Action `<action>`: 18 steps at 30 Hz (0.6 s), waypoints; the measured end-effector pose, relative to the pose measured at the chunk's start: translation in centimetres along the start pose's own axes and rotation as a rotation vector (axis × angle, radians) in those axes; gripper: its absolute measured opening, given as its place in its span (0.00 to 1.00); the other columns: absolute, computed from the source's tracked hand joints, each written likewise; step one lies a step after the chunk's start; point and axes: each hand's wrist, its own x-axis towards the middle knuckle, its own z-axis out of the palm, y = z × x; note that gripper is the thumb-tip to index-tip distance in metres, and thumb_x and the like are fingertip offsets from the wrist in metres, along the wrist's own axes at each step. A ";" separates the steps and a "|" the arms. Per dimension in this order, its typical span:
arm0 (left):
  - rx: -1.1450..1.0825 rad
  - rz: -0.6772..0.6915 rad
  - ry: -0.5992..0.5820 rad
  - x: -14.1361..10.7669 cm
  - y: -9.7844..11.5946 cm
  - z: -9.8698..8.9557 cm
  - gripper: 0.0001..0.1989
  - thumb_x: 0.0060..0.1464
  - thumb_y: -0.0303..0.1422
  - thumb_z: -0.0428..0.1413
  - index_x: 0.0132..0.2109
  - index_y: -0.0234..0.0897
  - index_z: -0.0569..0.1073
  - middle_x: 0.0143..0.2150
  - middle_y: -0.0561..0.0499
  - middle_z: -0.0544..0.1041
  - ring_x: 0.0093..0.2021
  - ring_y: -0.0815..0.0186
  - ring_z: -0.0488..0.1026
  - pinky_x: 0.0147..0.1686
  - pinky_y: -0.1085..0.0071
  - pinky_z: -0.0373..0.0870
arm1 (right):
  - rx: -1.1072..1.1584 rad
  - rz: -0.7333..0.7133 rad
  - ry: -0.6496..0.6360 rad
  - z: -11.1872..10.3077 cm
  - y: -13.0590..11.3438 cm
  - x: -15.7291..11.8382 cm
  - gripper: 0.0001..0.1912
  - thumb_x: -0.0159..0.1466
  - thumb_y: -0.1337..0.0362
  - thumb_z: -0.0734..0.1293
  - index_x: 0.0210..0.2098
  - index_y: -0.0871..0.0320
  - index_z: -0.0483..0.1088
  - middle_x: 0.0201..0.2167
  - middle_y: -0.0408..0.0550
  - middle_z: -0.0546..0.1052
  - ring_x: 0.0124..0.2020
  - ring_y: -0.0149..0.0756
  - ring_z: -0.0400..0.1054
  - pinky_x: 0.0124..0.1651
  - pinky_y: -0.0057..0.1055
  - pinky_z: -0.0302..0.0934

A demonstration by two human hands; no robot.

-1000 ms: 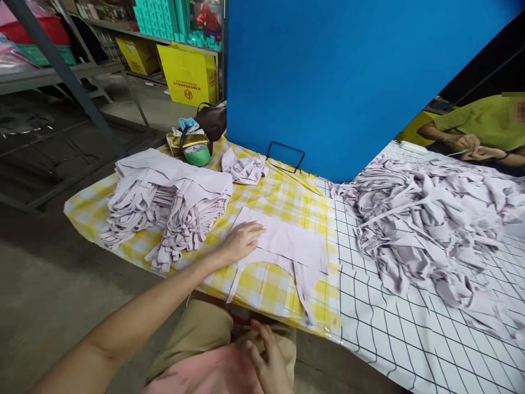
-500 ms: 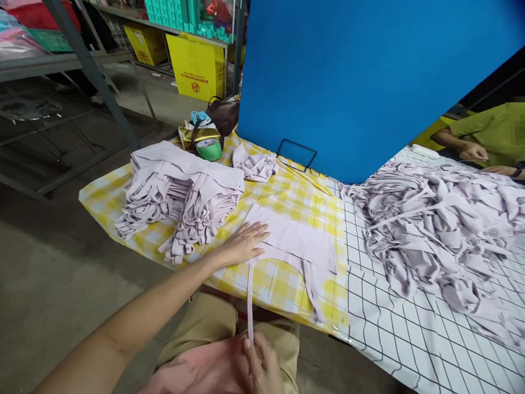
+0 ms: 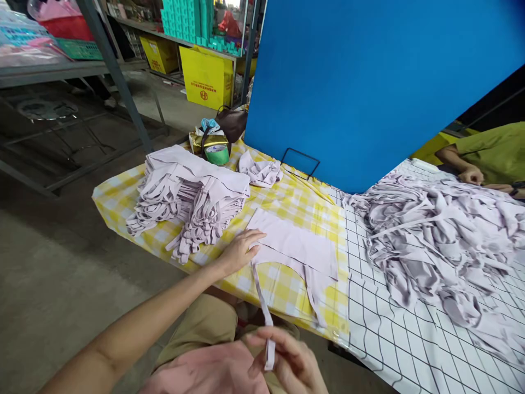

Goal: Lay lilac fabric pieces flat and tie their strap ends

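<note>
A pale lilac strappy garment (image 3: 295,238) lies spread flat on the yellow checked cloth, its two straps pointing towards me. My left hand (image 3: 241,251) rests with extended fingers on the garment's left edge. Over my lap, the left strap (image 3: 262,298) runs off the table edge to my right hand (image 3: 287,355). It passes behind my index finger, and its end shows between the finger and thumb, which curl loosely around it. The right strap (image 3: 314,301) lies on the cloth. To the left is a thick stack of matching garments (image 3: 197,175) with dangling straps.
A large heap of lilac garments (image 3: 435,230) covers the white grid-patterned cloth (image 3: 381,328) at right, with a co-worker's hand (image 3: 471,175) behind it. A blue panel (image 3: 361,87) stands at the back. Green tape (image 3: 216,155) and a crumpled garment (image 3: 260,169) lie behind the stack.
My right hand has shifted slightly right and its fingers have loosened; the strap it pulled straight now bends. My left hand has slid slightly left on the garment. The view has turned a little.
</note>
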 end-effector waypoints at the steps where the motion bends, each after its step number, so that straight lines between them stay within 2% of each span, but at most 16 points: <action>1: -0.052 0.007 0.039 -0.7 0.7 -0.2 0.17 0.55 0.26 0.47 0.51 0.37 0.68 0.51 0.47 0.72 0.53 0.65 0.66 0.54 0.67 0.61 | -0.014 0.014 0.008 -0.3 -0.6 0.9 0.18 0.58 0.48 0.63 0.41 0.51 0.72 0.36 0.52 0.79 0.26 0.39 0.72 0.33 0.36 0.66; 3: -0.138 0.021 0.072 -2.3 2.2 -0.7 0.13 0.56 0.28 0.47 0.47 0.37 0.70 0.44 0.48 0.74 0.46 0.66 0.70 0.47 0.70 0.65 | -0.034 0.041 0.080 -0.7 -1.5 2.7 0.18 0.57 0.48 0.64 0.35 0.56 0.72 0.30 0.51 0.79 0.23 0.35 0.69 0.29 0.31 0.64; 5: -0.179 0.027 0.060 -3.7 3.9 -1.4 0.09 0.56 0.30 0.48 0.42 0.37 0.71 0.39 0.50 0.75 0.41 0.67 0.70 0.43 0.72 0.66 | -0.031 0.073 0.133 -0.8 -1.9 4.3 0.18 0.57 0.48 0.64 0.31 0.58 0.70 0.25 0.48 0.77 0.20 0.30 0.65 0.26 0.27 0.61; 9: -0.170 0.015 -0.024 -5.0 6.0 -2.3 0.05 0.54 0.32 0.52 0.38 0.38 0.72 0.35 0.53 0.76 0.39 0.67 0.69 0.43 0.72 0.63 | -0.120 0.074 0.131 -0.5 -1.8 6.1 0.21 0.59 0.46 0.60 0.26 0.59 0.65 0.18 0.43 0.70 0.17 0.26 0.58 0.22 0.24 0.52; 14: -0.171 -0.010 -0.110 -4.4 6.1 -2.3 0.06 0.54 0.31 0.53 0.32 0.39 0.73 0.31 0.56 0.77 0.37 0.68 0.68 0.50 0.70 0.57 | -0.364 0.019 0.129 -0.3 -1.4 6.7 0.22 0.62 0.46 0.56 0.23 0.58 0.61 0.15 0.38 0.62 0.17 0.27 0.54 0.21 0.24 0.46; 18: -0.156 -0.026 -0.132 -3.9 5.8 -2.3 0.07 0.54 0.31 0.52 0.29 0.38 0.72 0.28 0.56 0.76 0.36 0.68 0.68 0.48 0.71 0.58 | -0.476 -0.011 0.131 -0.5 -1.0 7.0 0.22 0.63 0.48 0.54 0.24 0.57 0.61 0.15 0.37 0.59 0.18 0.27 0.51 0.21 0.25 0.44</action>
